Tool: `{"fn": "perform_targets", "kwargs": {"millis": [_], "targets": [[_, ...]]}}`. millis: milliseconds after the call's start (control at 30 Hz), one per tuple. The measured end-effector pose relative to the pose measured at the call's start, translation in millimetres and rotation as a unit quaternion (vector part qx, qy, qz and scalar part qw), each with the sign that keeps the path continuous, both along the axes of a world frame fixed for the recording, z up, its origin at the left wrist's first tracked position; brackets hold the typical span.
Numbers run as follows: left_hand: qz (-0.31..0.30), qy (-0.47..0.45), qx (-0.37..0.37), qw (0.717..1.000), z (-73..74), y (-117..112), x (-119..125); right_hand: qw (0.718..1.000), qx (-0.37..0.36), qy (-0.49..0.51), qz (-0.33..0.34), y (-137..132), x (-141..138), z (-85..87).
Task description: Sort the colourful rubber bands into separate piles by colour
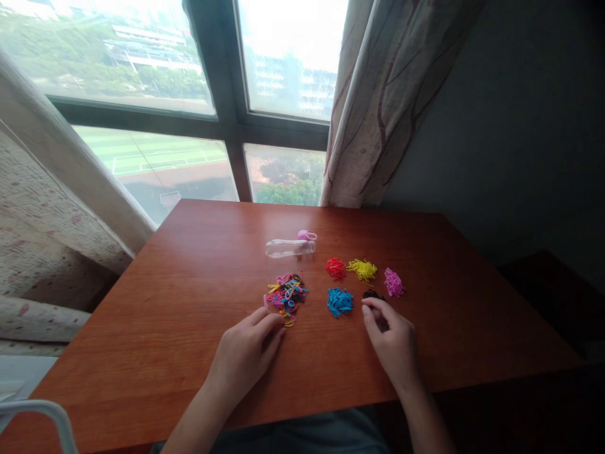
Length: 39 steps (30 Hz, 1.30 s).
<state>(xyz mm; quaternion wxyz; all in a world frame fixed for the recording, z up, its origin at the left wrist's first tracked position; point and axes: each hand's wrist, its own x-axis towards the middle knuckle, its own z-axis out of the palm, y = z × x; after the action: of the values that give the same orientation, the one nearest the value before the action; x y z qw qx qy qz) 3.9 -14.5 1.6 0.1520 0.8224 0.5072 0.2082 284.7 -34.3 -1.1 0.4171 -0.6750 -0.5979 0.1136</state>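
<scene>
Small rubber bands lie on the table in several heaps. My left hand (248, 343) is at the near edge of a mixed-colour heap of rubber bands (286, 294), thumb and fingers drawn together close to a yellow band. Whether a band is between those fingertips is too small to tell. Over to the right, my right hand (391, 331) has thumb and forefinger pinched at the black rubber bands (373, 294), partly covering them. What the pinch holds, if anything, cannot be made out. Left of this hand are the blue rubber bands (340, 302).
Red (335, 268), yellow (363, 270) and pink rubber bands (394, 283) form separate heaps behind the blue and black ones. A clear bottle (289, 248) lies on its side, with a pink cap (306, 235) by its mouth. The wooden table (155, 328) meets a window and curtains (363, 126).
</scene>
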Motion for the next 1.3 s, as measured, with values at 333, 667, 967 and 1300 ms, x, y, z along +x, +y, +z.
{"fn": "perform_targets", "kwargs": {"millis": [333, 667, 967, 1300], "targets": [[0.014, 0.027, 0.011, 0.999, -4.8, -1.0, -0.6, 0.982, -0.037, 0.017, 0.183, -11.4, -74.8, -8.4], [-0.016, -0.049, 0.022, 0.998, 17.0, 22.3, 20.8, 0.977, -0.049, -0.034, 0.206, -14.2, -76.1, -7.0], [-0.1, 0.019, 0.01, 0.995, 50.8, 99.5, 120.2, 0.979, -0.043, 0.001, 0.198, -13.2, -76.2, -7.5], [-0.14, 0.044, -0.002, 0.989, 43.4, 125.7, 182.4, 0.979, -0.038, -0.002, 0.199, -11.2, -75.4, -9.3]]}}
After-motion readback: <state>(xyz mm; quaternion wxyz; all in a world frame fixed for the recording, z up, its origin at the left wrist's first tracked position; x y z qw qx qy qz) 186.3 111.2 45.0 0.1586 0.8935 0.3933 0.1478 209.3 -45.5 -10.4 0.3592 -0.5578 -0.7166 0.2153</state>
